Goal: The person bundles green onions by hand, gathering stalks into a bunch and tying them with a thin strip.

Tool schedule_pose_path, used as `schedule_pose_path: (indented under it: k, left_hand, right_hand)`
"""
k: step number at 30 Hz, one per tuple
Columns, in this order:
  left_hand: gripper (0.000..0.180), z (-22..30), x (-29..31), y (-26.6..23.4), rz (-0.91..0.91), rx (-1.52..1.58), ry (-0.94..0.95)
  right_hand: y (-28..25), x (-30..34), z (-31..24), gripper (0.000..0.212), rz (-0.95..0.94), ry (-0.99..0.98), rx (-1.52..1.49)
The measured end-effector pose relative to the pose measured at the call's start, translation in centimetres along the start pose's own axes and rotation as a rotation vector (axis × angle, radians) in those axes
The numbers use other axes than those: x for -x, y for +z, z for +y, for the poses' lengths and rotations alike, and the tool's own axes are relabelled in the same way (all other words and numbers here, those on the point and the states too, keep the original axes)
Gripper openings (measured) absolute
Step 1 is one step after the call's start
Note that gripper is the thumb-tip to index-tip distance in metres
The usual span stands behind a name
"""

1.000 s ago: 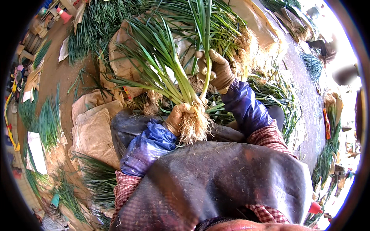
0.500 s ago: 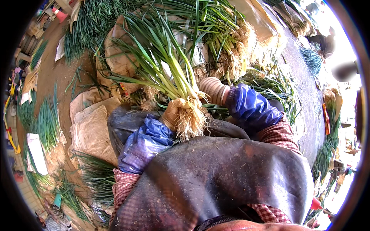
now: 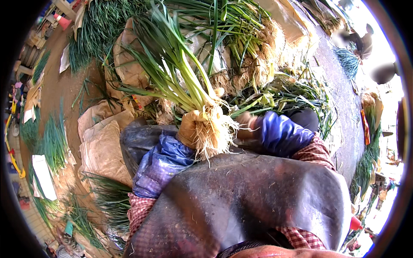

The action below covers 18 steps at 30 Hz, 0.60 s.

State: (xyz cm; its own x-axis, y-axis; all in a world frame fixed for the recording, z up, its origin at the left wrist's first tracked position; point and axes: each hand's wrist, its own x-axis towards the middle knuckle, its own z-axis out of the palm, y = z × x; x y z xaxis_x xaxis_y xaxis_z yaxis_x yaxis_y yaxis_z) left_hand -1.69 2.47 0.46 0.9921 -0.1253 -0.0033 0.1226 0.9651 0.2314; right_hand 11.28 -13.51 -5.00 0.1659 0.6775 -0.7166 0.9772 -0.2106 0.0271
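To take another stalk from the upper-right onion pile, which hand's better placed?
Right, probably. The right hand is nearer the onion pile, though blur hides whether it's empty. The left hand is occupied, gripping the onion bunch near its roots.

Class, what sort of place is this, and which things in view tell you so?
Probably a market or a produce-sorting area: bundles of onion-like greens lie on the ground, brown sheets are spread near the worker, and the worker's left hand grips a rooted bunch.
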Motion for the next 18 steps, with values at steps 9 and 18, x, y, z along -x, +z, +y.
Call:
schedule_pose_path:
  k: [9,18]
  left_hand:
    - [0.079,1.6,0.1,0.3,-0.152,-0.011,0.113]
    - [0.080,2.6,1.2,-0.7,-0.094,-0.034,0.045]
  right_hand:
    - [-11.0,-0.2,18.6,0.065,1.303,0.391,-0.299]
    - [-4.6,-0.7,10.8,0.039,0.305,0.006,-0.330]
